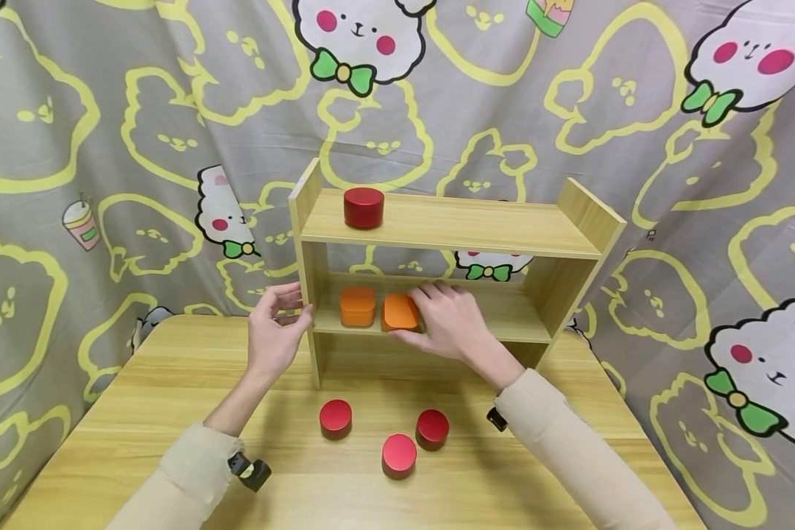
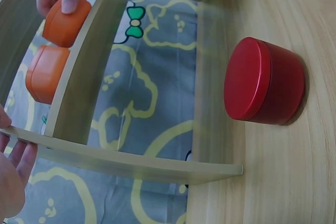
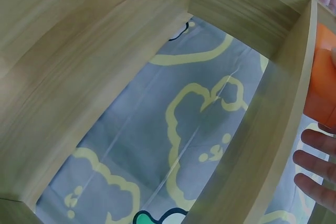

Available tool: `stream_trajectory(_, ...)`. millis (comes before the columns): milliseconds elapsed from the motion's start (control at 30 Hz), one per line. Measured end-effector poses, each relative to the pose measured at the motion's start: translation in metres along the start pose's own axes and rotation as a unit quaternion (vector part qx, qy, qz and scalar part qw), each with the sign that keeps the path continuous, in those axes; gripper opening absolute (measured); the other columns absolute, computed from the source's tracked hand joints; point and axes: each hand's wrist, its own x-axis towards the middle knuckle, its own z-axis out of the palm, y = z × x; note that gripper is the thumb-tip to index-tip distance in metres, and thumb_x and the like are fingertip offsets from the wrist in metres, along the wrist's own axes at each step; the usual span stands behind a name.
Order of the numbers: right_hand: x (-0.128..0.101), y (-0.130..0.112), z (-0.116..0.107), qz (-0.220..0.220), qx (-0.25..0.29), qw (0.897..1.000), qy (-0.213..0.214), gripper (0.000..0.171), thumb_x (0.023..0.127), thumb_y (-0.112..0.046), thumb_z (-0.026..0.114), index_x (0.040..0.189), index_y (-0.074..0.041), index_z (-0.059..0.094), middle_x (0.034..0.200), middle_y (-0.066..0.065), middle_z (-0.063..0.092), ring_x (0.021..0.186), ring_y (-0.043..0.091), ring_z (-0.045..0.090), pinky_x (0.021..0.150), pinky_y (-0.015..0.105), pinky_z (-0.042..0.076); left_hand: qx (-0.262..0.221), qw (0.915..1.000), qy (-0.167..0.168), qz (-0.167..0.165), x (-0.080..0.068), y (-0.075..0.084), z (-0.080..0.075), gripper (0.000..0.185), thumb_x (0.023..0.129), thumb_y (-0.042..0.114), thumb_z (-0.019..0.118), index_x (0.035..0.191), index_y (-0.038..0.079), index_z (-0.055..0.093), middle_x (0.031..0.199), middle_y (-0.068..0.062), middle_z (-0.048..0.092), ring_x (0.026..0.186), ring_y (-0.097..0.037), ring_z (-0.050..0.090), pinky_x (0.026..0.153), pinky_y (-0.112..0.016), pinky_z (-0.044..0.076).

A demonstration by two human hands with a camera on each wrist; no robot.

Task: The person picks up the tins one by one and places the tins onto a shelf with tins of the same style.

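Note:
A wooden shelf rack [image 1: 464, 223] stands on the table. On its middle board, an orange tin [image 1: 358, 306] with rounded corners sits near the left panel. Just right of it, my right hand [image 1: 452, 321] holds a second orange tin [image 1: 400, 313], slightly tilted, between thumb and fingers; the left wrist view shows a digit pressed on this tin [image 2: 67, 22]. My left hand [image 1: 277, 330] grips the rack's left side panel at middle-board height, thumb on one side and fingers on the other. A round red tin [image 1: 364, 208] rests on the top board, towards the left.
In front of the rack, three round red tins stand on the wooden table [image 1: 192, 383]: one at left [image 1: 336, 419], one nearest the front [image 1: 399, 456], one at right [image 1: 432, 429]. A patterned grey curtain [image 1: 238, 147] hangs behind the rack and at both sides.

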Motion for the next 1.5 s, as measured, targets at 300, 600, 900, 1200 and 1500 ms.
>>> stream_trajectory(300,0.004,-0.001,0.006,0.006,0.0,1.0,-0.005,0.067,0.08,-0.077,0.074,0.107,-0.016,0.072,0.095,0.001,0.074,0.079,0.019,0.07,0.053,0.032,0.053,-0.005,1.0,0.004,0.0,0.0,0.0,0.0,0.037,0.089,-0.012,0.07,0.124,-0.004,0.067,0.108,-0.019,0.068,0.091,0.005,0.066,0.077,-0.008,0.058)
stream_trajectory(600,0.007,0.001,0.008,0.001,-0.016,0.999,-0.033,0.067,0.086,-0.078,0.066,0.109,-0.015,0.071,0.098,0.001,0.072,0.082,0.019,0.069,0.054,0.032,0.053,-0.003,1.0,0.002,0.002,0.001,-0.001,0.0,0.036,0.089,-0.012,0.071,0.124,-0.003,0.067,0.109,-0.02,0.069,0.091,0.004,0.066,0.077,-0.008,0.058)
stream_trajectory(900,0.009,0.003,0.009,-0.007,-0.022,0.999,-0.047,0.067,0.088,-0.079,0.063,0.108,-0.015,0.07,0.097,0.001,0.07,0.08,0.019,0.067,0.053,0.032,0.053,-0.003,1.0,0.002,0.006,0.001,-0.002,0.001,0.036,0.089,-0.012,0.071,0.123,-0.002,0.068,0.108,-0.018,0.069,0.091,0.003,0.066,0.077,-0.011,0.06)
stream_trajectory(1200,0.008,0.004,0.014,-0.004,-0.018,0.998,-0.06,0.065,0.092,-0.077,0.059,0.109,-0.015,0.068,0.097,0.001,0.068,0.081,0.019,0.065,0.053,0.033,0.051,-0.003,1.0,0.004,0.007,0.0,-0.003,0.0,0.036,0.089,-0.011,0.072,0.123,-0.002,0.068,0.109,-0.021,0.071,0.091,0.004,0.066,0.077,-0.009,0.059)
stream_trajectory(1500,0.008,0.005,0.017,0.0,-0.014,0.998,-0.062,0.063,0.093,-0.076,0.058,0.107,-0.016,0.068,0.098,0.001,0.068,0.081,0.02,0.065,0.052,0.033,0.05,-0.002,1.0,0.004,0.003,0.001,-0.004,0.0,0.036,0.089,-0.01,0.072,0.124,-0.001,0.068,0.109,-0.02,0.071,0.091,0.004,0.067,0.078,-0.012,0.061)
